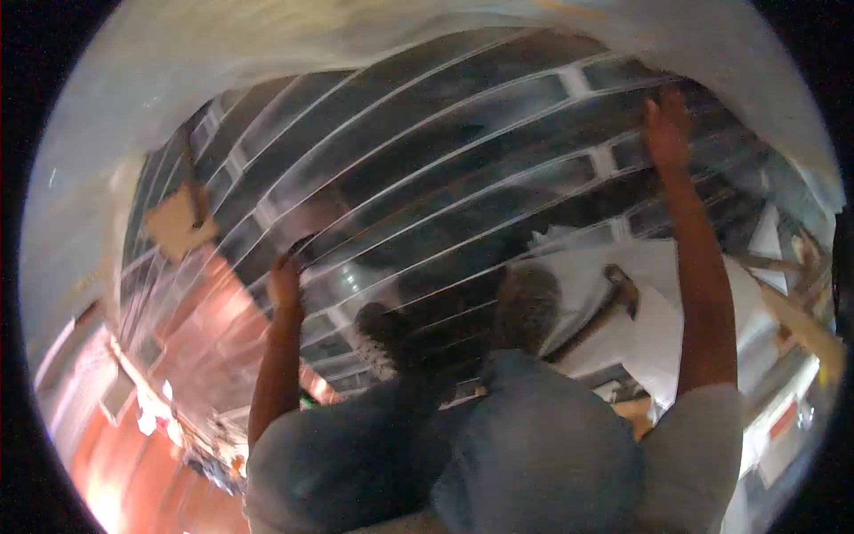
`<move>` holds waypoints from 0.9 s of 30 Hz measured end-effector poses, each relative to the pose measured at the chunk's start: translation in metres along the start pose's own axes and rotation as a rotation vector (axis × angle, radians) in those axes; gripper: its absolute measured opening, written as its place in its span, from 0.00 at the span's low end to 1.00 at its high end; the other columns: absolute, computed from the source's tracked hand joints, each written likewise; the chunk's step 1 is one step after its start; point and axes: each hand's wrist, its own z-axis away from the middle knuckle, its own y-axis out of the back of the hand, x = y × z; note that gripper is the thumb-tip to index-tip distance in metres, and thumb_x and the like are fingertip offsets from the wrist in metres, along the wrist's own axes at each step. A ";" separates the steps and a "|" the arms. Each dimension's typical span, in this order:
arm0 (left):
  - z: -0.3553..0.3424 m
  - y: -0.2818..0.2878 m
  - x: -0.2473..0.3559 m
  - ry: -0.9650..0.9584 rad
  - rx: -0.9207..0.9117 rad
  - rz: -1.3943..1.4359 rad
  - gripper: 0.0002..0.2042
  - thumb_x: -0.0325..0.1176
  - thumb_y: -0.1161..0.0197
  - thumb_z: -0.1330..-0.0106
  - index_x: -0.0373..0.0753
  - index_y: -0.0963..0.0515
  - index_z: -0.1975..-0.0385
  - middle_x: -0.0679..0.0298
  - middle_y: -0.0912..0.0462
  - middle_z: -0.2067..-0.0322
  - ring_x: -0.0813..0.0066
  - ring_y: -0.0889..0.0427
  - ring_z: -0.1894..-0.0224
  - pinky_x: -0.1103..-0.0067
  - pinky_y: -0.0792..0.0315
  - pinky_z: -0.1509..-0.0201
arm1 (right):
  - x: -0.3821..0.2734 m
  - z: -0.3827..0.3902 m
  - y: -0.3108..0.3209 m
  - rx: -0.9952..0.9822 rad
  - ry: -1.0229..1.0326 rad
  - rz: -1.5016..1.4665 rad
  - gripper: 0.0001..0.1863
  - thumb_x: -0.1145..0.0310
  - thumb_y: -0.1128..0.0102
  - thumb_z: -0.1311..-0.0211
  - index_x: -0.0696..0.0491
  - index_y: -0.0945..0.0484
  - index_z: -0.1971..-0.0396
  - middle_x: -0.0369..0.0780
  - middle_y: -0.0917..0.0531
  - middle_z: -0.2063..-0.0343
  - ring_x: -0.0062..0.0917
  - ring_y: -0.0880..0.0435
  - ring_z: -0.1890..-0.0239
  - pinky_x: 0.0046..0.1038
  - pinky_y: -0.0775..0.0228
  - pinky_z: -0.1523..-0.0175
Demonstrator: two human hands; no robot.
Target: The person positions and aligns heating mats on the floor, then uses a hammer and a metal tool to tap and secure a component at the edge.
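Observation:
A large dark grille of long, pale parallel bars joined by short flat cross-pieces [414, 178] spreads in front of me. My left hand [285, 283] is at its lower left part, with curled fingers; a small dark shape shows at the fingertips, too blurred to name. Farther off and to the right, my right hand [669, 129] reaches over the grille, fingers and thumb stretched out and apart. Whether its palm touches the bars cannot be seen. Between my arms lies a hammer [614, 303] with a dark head and handle, on a white sheet [658, 343].
At the left, a brown block [181, 222] with a dark stick against it sits by the grille. Reddish floor [142, 463] shows at the lower left. Wooden pieces [805, 329] lie at the right. Pale material [294, 36] hangs across the top. My knees and feet are below the grille.

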 end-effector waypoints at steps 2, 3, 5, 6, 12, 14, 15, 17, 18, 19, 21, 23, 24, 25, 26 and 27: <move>0.006 -0.004 0.012 -0.079 0.029 0.035 0.18 0.42 0.43 0.37 0.42 0.18 0.51 0.53 0.15 0.63 0.60 0.17 0.60 0.69 0.28 0.55 | -0.004 0.000 0.006 -0.040 0.032 -0.041 0.28 0.51 0.56 0.26 0.59 0.33 0.39 0.54 0.31 0.39 0.49 0.31 0.38 0.43 0.37 0.35; 0.000 -0.002 0.012 -0.071 0.050 -0.133 0.18 0.40 0.42 0.39 0.38 0.19 0.53 0.52 0.15 0.62 0.59 0.18 0.59 0.69 0.29 0.54 | -0.002 -0.003 0.006 -0.030 0.056 -0.082 0.29 0.51 0.56 0.26 0.59 0.34 0.39 0.54 0.32 0.37 0.50 0.32 0.37 0.43 0.38 0.35; 0.007 -0.034 0.047 0.148 0.005 0.065 0.18 0.35 0.40 0.44 0.32 0.21 0.56 0.47 0.18 0.61 0.56 0.20 0.56 0.67 0.29 0.52 | 0.059 0.004 -0.011 0.033 0.159 -0.058 0.31 0.50 0.58 0.26 0.59 0.39 0.35 0.55 0.35 0.36 0.50 0.34 0.35 0.43 0.40 0.33; 0.021 -0.044 0.073 0.125 0.003 0.223 0.18 0.34 0.41 0.46 0.31 0.22 0.57 0.46 0.18 0.61 0.55 0.20 0.56 0.66 0.29 0.52 | 0.083 0.002 -0.012 0.024 0.194 -0.002 0.31 0.50 0.58 0.26 0.59 0.40 0.34 0.55 0.35 0.36 0.50 0.35 0.35 0.43 0.41 0.33; 0.002 -0.010 0.013 -0.167 0.074 -0.514 0.12 0.33 0.39 0.46 0.35 0.17 0.65 0.48 0.16 0.62 0.48 0.18 0.55 0.63 0.26 0.56 | 0.036 -0.021 -0.038 -0.150 -0.058 -0.888 0.35 0.47 0.61 0.25 0.61 0.43 0.32 0.55 0.42 0.32 0.50 0.41 0.31 0.41 0.48 0.30; -0.013 -0.035 0.022 -0.107 -0.003 -0.350 0.10 0.33 0.39 0.45 0.36 0.17 0.68 0.48 0.15 0.66 0.51 0.16 0.60 0.62 0.25 0.56 | 0.110 -0.036 -0.052 0.015 0.200 -0.219 0.35 0.46 0.62 0.25 0.61 0.42 0.33 0.55 0.42 0.32 0.49 0.42 0.31 0.40 0.48 0.29; -0.015 -0.038 0.016 -0.092 -0.008 -0.340 0.10 0.33 0.39 0.45 0.36 0.17 0.68 0.48 0.15 0.66 0.51 0.16 0.60 0.62 0.25 0.56 | 0.114 -0.038 -0.057 0.066 0.356 0.204 0.35 0.46 0.62 0.25 0.61 0.42 0.33 0.55 0.41 0.32 0.49 0.41 0.31 0.40 0.48 0.29; -0.014 -0.025 0.001 -0.060 0.027 -0.260 0.10 0.35 0.39 0.43 0.36 0.17 0.68 0.48 0.16 0.66 0.50 0.16 0.60 0.61 0.24 0.56 | 0.082 -0.034 -0.063 -0.019 0.255 0.014 0.36 0.45 0.62 0.26 0.61 0.41 0.34 0.54 0.39 0.33 0.48 0.40 0.31 0.39 0.47 0.30; -0.008 -0.014 -0.008 -0.040 0.053 -0.234 0.10 0.36 0.39 0.42 0.36 0.17 0.68 0.48 0.16 0.67 0.49 0.16 0.61 0.61 0.23 0.56 | 0.050 -0.030 -0.060 -0.153 0.143 -0.301 0.36 0.45 0.62 0.26 0.61 0.41 0.34 0.54 0.38 0.33 0.48 0.39 0.31 0.39 0.47 0.30; 0.008 -0.020 0.014 0.109 0.152 0.130 0.11 0.37 0.38 0.41 0.36 0.17 0.68 0.49 0.15 0.67 0.49 0.16 0.60 0.61 0.23 0.57 | 0.062 -0.033 -0.057 -0.230 -0.011 -0.558 0.36 0.44 0.62 0.26 0.61 0.40 0.34 0.54 0.37 0.34 0.48 0.39 0.31 0.38 0.47 0.31; -0.006 -0.032 0.015 0.066 0.106 0.052 0.11 0.37 0.40 0.41 0.36 0.17 0.69 0.48 0.16 0.66 0.49 0.16 0.59 0.61 0.23 0.57 | 0.079 -0.042 -0.050 -0.051 0.063 -0.487 0.33 0.45 0.59 0.27 0.61 0.32 0.40 0.52 0.25 0.45 0.44 0.27 0.43 0.36 0.38 0.39; -0.009 -0.042 0.035 0.012 0.067 -0.017 0.11 0.36 0.41 0.40 0.35 0.16 0.70 0.47 0.16 0.66 0.49 0.16 0.59 0.61 0.23 0.56 | 0.103 -0.050 -0.040 -0.064 -0.077 -0.477 0.28 0.48 0.56 0.27 0.60 0.26 0.49 0.46 0.21 0.58 0.36 0.23 0.56 0.33 0.33 0.49; -0.007 -0.049 0.046 -0.023 0.076 -0.171 0.12 0.36 0.42 0.41 0.33 0.17 0.70 0.45 0.16 0.66 0.47 0.16 0.58 0.61 0.24 0.57 | 0.108 -0.043 -0.032 -0.063 -0.211 -0.587 0.26 0.50 0.54 0.28 0.60 0.26 0.50 0.46 0.20 0.58 0.36 0.23 0.56 0.33 0.33 0.48; 0.000 -0.039 0.050 -0.033 0.113 -0.367 0.13 0.36 0.44 0.41 0.32 0.17 0.71 0.43 0.17 0.66 0.45 0.17 0.58 0.61 0.24 0.58 | 0.064 -0.022 -0.021 -0.088 -0.364 -0.850 0.23 0.53 0.53 0.29 0.60 0.26 0.52 0.45 0.20 0.58 0.36 0.22 0.55 0.33 0.32 0.47; 0.002 -0.028 0.045 -0.021 0.145 -0.380 0.13 0.36 0.44 0.41 0.32 0.17 0.71 0.43 0.17 0.66 0.45 0.17 0.58 0.61 0.24 0.58 | 0.022 -0.006 -0.002 -0.124 -0.552 -1.205 0.21 0.55 0.51 0.30 0.59 0.25 0.53 0.45 0.20 0.58 0.36 0.22 0.54 0.33 0.31 0.46; 0.005 -0.018 0.029 0.123 0.223 -0.192 0.14 0.36 0.45 0.42 0.31 0.17 0.71 0.41 0.17 0.66 0.43 0.17 0.58 0.61 0.25 0.57 | -0.031 0.011 0.028 -0.167 -0.738 -1.562 0.19 0.58 0.49 0.32 0.59 0.25 0.55 0.45 0.20 0.58 0.35 0.21 0.54 0.33 0.31 0.45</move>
